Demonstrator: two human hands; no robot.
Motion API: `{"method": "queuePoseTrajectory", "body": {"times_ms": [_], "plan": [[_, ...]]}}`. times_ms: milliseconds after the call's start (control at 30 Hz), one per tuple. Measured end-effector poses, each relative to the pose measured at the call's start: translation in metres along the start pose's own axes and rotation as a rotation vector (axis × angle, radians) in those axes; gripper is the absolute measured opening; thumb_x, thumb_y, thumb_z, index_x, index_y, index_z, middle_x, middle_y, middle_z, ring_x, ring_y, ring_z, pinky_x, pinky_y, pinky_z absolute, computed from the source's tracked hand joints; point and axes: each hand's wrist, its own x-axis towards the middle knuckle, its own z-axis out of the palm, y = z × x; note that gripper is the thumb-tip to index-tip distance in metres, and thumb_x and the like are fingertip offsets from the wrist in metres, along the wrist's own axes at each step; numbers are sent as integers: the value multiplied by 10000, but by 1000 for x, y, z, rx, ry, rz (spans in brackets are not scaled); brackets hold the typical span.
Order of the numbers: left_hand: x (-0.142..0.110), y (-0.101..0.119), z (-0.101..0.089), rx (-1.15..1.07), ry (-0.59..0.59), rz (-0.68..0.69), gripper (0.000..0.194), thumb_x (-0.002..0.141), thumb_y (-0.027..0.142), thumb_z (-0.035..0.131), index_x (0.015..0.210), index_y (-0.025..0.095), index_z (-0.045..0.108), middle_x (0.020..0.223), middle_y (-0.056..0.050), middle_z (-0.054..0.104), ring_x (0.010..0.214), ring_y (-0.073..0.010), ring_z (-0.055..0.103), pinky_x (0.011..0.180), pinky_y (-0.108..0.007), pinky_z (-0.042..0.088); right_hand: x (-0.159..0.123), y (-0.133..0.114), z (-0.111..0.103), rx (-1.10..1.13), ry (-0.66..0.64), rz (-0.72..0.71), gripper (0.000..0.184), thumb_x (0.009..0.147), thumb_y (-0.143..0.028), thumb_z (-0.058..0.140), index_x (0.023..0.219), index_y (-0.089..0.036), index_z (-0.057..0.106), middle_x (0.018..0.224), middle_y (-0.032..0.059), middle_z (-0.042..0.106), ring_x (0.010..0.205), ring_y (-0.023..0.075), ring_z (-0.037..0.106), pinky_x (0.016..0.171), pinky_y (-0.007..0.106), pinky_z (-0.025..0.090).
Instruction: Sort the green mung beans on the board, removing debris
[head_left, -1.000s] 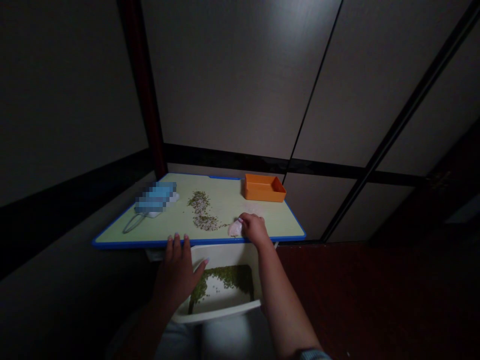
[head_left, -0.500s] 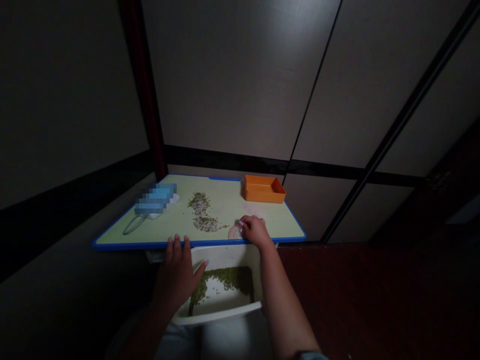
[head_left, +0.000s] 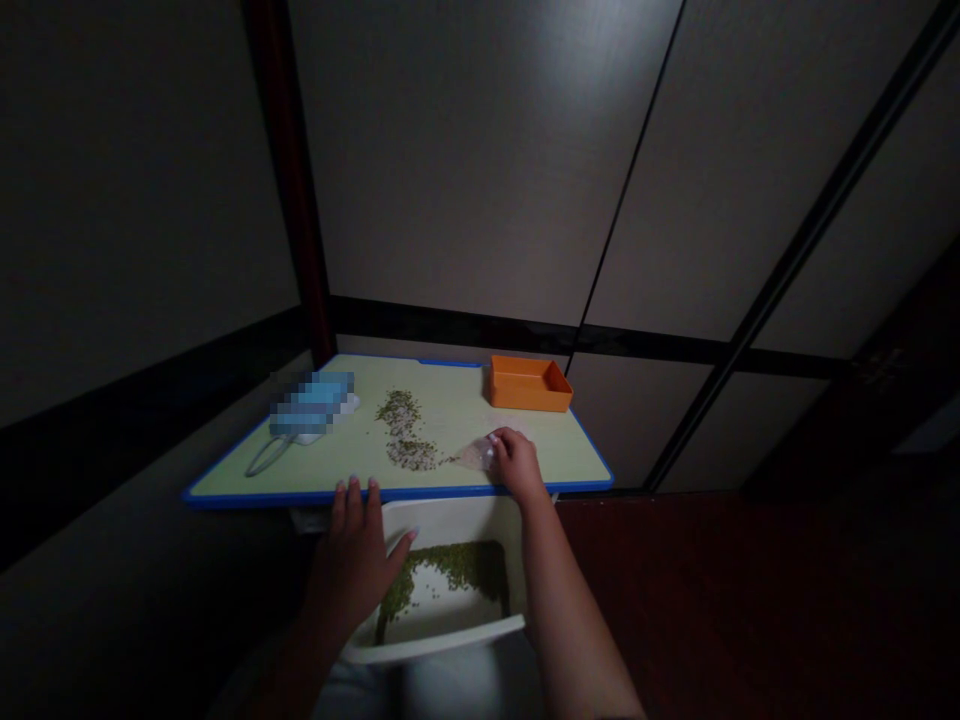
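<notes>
My left hand (head_left: 352, 550) grips the left rim of a white tray (head_left: 450, 632) held just under the front edge of a small table (head_left: 555, 455); green beans (head_left: 457, 565) lie in the tray. My right hand (head_left: 514, 460) rests on the table top, fingers curled on a small pale, clear piece (head_left: 476, 456) whose kind I cannot make out. Just left of it lies a scattered pile of mixed green and pale grains (head_left: 405, 432).
The table is pale green with a blue edge. An orange box (head_left: 527, 384) stands at its back right. A blue and white object with a looped cord (head_left: 307, 412) lies at its left. Dark wall panels rise behind; dark red floor is at the right.
My right hand has shifted slightly back on the table with the pale piece, which now points toward the grain pile. The left hand and tray have hardly moved.
</notes>
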Motion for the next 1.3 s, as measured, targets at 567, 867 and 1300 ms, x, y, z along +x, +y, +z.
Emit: {"method": "queuePoseTrajectory", "body": {"times_ms": [567,867,1300], "plan": [[1,3,-3,-10,-21,-24,790,797,498,434,1392,-14,341,1493,-278,299,1437,-380,168,1064,-493,352,-3,-27,6,-278,-163,-48,184,913,-278,518,927,-200,684,928,46,715,854,148,613,744,224,384],[1,4,-3,-17,-32,-39,800,787,502,443,1395,-8,341,1493,-274,305,1434,-387,176,1029,-499,389,-2,-33,-4,-475,-126,62,229,912,-277,491,932,-193,702,941,95,719,896,198,630,771,281,356],[2,4,-4,-20,-35,-37,801,796,519,420,1397,-4,339,1497,-271,299,1440,-379,163,1031,-489,387,1,-21,-10,-531,-24,212,241,924,-278,462,937,-183,683,933,117,712,866,208,635,745,301,340]]}}
